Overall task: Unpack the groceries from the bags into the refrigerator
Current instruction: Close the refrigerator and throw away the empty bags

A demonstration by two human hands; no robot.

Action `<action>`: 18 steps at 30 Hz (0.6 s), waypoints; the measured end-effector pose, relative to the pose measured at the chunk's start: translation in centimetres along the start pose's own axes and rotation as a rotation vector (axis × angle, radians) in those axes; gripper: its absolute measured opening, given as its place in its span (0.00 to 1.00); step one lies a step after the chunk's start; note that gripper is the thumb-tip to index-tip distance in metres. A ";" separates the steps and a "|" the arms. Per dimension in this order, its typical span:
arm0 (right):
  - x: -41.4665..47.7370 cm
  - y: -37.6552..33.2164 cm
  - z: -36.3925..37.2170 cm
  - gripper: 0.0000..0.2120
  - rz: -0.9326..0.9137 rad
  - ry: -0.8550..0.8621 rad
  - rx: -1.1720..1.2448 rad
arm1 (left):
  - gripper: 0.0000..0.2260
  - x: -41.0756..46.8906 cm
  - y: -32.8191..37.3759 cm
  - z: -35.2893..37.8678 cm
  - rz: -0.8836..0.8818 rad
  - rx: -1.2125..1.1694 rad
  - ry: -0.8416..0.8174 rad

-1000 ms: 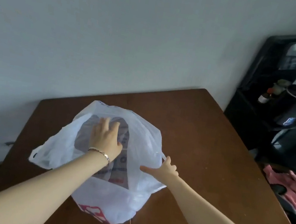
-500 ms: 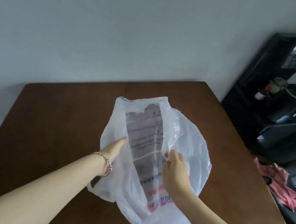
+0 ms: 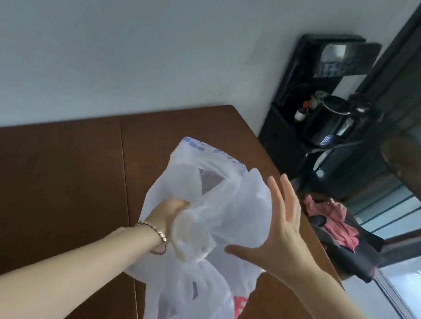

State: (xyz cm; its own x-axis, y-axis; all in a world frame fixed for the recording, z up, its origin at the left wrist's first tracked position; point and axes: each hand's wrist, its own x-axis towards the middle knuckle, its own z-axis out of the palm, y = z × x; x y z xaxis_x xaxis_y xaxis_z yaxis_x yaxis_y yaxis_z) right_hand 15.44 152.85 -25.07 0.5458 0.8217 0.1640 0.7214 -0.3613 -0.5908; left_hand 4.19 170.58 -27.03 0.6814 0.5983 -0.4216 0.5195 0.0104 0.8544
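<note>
The left hand [image 3: 167,214] curls tight round a bunched fistful of the white plastic bag [image 3: 224,202], which billows above its fingers and hangs below them. The right hand [image 3: 283,238] is spread wide just beside the film, holding nothing. Whatever is inside, hazy here, may spill from the slack mouth or tear the thin film.

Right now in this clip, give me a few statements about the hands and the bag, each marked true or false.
1. The left hand grips the bunched plastic bag. True.
2. The right hand is a fist. False: its fingers are spread open.
3. The bag is black. False: it is translucent white.
4. A pink cloth lies beyond the right edge of the table. True.
5. The bracelet is on the right wrist. False: it is on the left wrist.
</note>
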 end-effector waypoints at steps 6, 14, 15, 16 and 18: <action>1.7 3.3 1.3 0.56 -0.207 -0.148 -0.458 | 0.14 -2.7 2.1 3.8 0.686 0.746 -0.288; -0.3 4.1 2.8 0.11 0.030 -0.149 -0.156 | 0.26 -4.9 2.7 3.1 0.729 1.170 -0.125; -0.3 3.7 2.8 0.12 0.073 -0.096 -0.040 | 0.31 -5.2 3.1 3.2 0.671 1.267 -0.110; -0.4 3.0 2.7 0.12 0.117 -0.060 0.107 | 0.33 -5.1 3.1 3.5 0.621 1.366 -0.109; -0.3 0.9 1.9 0.11 0.216 0.004 0.432 | 0.35 -4.5 2.4 4.2 0.663 1.385 -0.045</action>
State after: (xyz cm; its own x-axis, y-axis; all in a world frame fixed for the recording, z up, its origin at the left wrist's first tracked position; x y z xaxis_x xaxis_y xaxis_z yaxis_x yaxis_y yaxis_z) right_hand 15.13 153.17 -27.18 0.6657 0.7462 0.0040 0.3488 -0.3064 -0.8857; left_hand 4.53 164.51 -24.35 0.9780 0.1701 -0.1212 0.1655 -0.9851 -0.0468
